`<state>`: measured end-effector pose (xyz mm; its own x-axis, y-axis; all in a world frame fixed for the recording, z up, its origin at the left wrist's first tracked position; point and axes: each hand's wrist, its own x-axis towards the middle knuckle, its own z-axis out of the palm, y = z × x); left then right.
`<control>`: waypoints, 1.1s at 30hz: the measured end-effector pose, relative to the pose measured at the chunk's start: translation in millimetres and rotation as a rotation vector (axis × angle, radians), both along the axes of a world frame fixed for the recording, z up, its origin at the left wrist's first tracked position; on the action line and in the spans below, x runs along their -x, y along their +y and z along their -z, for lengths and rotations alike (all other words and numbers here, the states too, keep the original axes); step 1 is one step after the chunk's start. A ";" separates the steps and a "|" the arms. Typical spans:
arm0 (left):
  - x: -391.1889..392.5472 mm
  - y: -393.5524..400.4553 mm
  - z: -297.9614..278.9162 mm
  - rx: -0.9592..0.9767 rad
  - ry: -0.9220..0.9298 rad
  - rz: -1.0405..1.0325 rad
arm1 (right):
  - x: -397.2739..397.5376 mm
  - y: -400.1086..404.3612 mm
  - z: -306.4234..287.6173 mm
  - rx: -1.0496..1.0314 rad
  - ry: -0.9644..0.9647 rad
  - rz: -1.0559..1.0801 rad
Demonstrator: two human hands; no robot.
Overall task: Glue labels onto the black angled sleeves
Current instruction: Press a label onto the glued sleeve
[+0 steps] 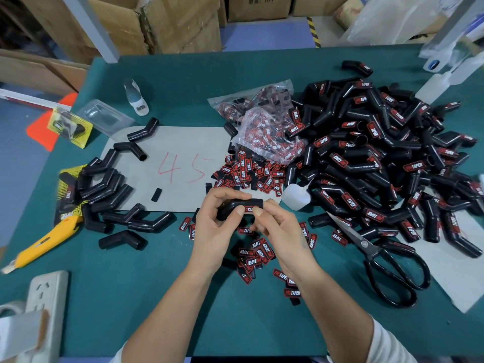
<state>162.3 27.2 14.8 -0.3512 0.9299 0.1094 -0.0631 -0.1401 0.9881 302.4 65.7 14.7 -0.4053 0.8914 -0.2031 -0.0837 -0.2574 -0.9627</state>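
I hold one black angled sleeve (255, 203) above the table's middle. My left hand (218, 222) curls round its left end, thumb on its front. My right hand (281, 229) pinches its right part, thumb pressing a red-and-black label (248, 209) on its face. Unlabelled black sleeves (104, 189) lie heaped at the left. A big pile of labelled sleeves (379, 163) fills the right. Loose labels (246, 171) lie beyond my hands, more labels (255, 254) below them. A small white glue bottle (296, 196) lies just right of my hands.
Black scissors (379, 258) lie at the right front. A yellow utility knife (44, 243) rests at the left. Clear bags of labels (264, 121) sit behind the loose labels. A grey sheet marked 45 (180, 150), a white power strip (45, 297) and cardboard boxes (157, 24) are around.
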 end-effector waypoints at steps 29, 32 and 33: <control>15.3 0.8 0.8 -0.037 0.150 0.017 | -8.2 4.8 -2.8 0.004 0.043 -0.033; 16.9 2.1 1.9 -0.074 0.270 0.014 | -6.8 4.7 -1.4 -0.070 -0.009 0.010; 17.1 2.4 2.4 -0.086 0.305 0.009 | -7.2 5.0 -0.8 -0.100 -0.017 0.020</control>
<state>145.2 29.6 12.4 -0.2824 0.9155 0.2864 0.2325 -0.2243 0.9464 309.6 70.8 15.6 -0.3841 0.9155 -0.1198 -0.0709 -0.1586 -0.9848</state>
